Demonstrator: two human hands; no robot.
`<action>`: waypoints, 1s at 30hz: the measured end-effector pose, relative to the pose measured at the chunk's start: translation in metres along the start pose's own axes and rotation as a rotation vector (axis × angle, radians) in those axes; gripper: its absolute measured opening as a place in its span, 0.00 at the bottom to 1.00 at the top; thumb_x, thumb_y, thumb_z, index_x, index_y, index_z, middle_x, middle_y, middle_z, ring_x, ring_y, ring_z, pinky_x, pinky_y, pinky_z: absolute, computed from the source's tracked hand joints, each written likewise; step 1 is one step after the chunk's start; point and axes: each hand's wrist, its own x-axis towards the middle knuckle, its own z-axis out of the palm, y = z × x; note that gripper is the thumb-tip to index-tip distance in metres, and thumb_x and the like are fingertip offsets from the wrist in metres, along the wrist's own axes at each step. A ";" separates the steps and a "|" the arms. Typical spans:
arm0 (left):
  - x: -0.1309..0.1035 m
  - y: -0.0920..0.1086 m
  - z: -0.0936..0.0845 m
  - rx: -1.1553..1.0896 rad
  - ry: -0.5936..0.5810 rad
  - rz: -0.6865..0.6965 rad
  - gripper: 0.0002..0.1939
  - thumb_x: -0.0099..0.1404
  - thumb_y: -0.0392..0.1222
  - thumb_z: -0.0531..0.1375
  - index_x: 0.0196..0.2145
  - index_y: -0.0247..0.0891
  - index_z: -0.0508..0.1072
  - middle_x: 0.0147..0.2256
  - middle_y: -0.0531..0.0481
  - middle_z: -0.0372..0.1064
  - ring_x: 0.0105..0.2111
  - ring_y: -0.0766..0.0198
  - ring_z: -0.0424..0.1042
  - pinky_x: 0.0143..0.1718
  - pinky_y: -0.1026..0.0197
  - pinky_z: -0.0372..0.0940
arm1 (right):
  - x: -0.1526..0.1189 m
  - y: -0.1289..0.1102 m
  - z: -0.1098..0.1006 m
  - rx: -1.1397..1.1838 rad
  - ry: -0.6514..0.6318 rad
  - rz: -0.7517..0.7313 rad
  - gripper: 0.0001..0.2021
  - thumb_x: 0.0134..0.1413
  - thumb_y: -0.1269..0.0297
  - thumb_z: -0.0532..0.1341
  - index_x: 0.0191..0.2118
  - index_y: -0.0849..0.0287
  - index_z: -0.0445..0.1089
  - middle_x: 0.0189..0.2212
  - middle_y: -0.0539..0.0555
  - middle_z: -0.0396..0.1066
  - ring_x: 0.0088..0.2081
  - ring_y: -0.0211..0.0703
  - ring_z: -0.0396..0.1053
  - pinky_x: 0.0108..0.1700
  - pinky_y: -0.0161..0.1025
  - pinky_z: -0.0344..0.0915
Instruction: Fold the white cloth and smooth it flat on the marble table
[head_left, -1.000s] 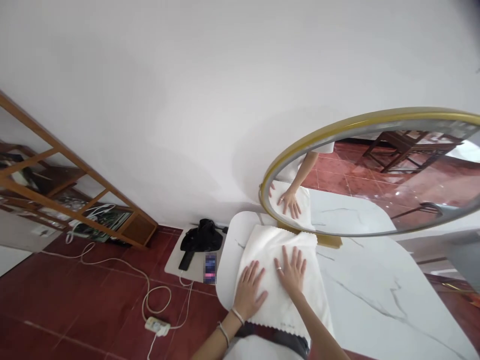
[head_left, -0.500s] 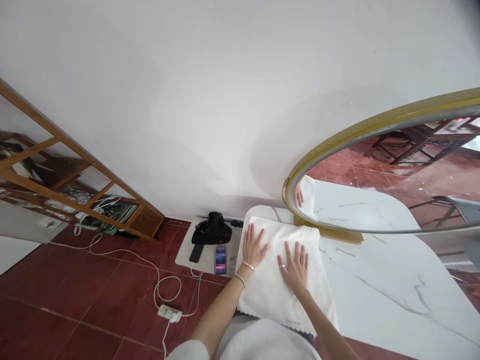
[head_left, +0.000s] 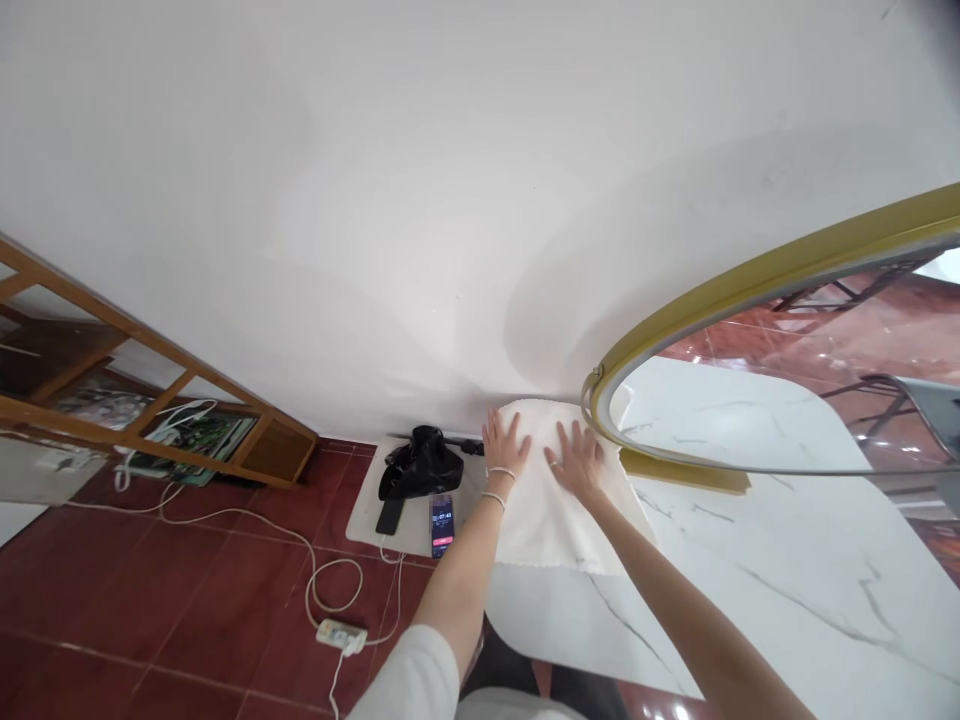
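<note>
White cloth (head_left: 555, 500) lies under both flat, spread-fingered hands, left hand (head_left: 505, 445) and right hand (head_left: 578, 461), its far edge hidden.

The gold-framed mirror (head_left: 750, 300) is the main obstacle: its rim stands just right of the white cloth (head_left: 559, 500), and the wall closes off the space behind the cloth. In front of the mirror the tabletop (head_left: 750, 590) lies bare and open. Left of the mirror, beyond the tabletop's edge, is open floor
</note>
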 end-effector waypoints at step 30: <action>-0.224 -0.008 -0.049 0.106 -0.116 0.209 0.38 0.65 0.50 0.55 0.67 0.41 0.44 0.68 0.42 0.28 0.67 0.44 0.34 0.63 0.41 0.47 | -0.236 -0.016 -0.041 0.057 -0.001 -0.273 0.32 0.61 0.54 0.50 0.68 0.48 0.38 0.67 0.56 0.42 0.67 0.60 0.36 0.61 0.67 0.38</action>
